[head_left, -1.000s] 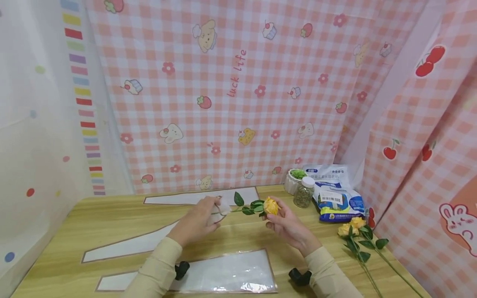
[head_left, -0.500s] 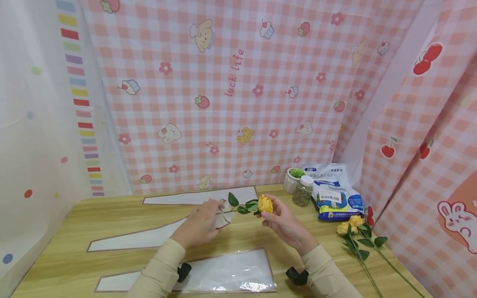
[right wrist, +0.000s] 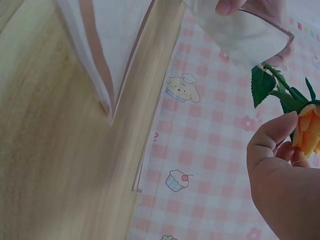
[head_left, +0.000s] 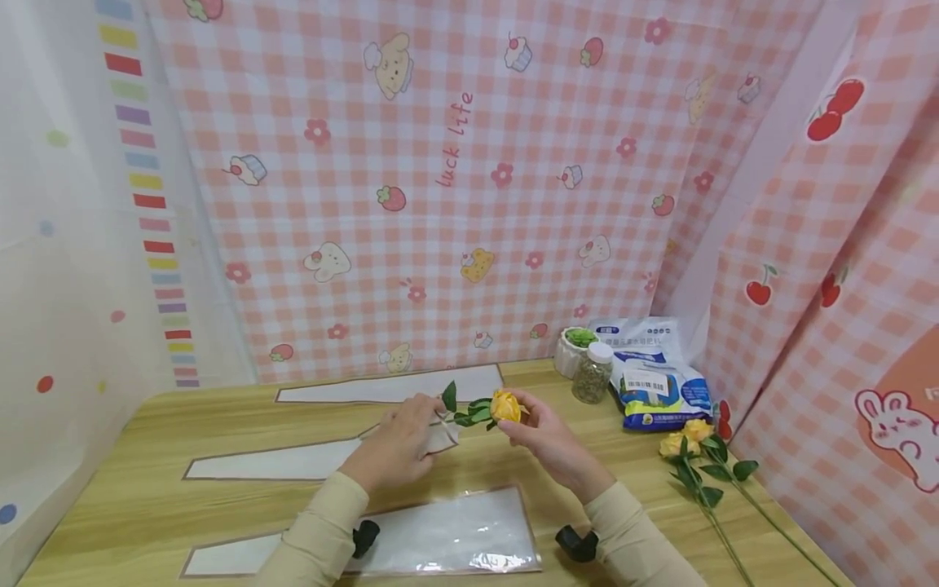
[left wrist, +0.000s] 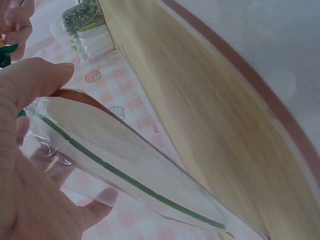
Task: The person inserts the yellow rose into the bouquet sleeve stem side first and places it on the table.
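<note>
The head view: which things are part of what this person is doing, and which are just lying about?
Part of the job:
- yellow rose, held by the right hand
- clear sleeve around its stem, held by the left hand
- probably two flat sleeves and two other roses

Apparently just lying about:
- lidded jar
- white plant pot
- two printed bags

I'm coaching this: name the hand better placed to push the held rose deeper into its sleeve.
Probably the right hand: it holds the rose by its bloom, while the left hand grips the sleeve.
</note>
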The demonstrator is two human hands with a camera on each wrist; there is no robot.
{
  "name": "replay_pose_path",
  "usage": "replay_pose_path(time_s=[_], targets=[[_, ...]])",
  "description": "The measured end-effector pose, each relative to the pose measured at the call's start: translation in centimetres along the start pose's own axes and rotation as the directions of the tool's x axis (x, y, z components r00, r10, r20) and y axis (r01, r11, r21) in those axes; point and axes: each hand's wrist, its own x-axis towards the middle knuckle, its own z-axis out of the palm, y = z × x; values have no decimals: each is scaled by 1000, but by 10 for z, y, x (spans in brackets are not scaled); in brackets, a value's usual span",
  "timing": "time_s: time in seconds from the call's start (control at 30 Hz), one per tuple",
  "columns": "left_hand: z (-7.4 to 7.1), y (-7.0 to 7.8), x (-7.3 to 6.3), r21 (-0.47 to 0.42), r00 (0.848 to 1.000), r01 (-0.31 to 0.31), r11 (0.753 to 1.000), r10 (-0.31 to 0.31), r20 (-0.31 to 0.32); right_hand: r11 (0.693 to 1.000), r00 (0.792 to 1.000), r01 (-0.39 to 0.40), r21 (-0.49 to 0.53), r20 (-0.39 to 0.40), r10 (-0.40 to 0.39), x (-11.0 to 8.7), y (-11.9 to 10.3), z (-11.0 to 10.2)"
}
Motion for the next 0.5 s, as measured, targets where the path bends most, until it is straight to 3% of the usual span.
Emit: replay_pose_path(time_s=[0.5], targets=[[0, 8, 3, 18, 1000, -22, 1000, 22, 0, 995, 1000, 19, -100, 18, -17, -1, 0, 8]])
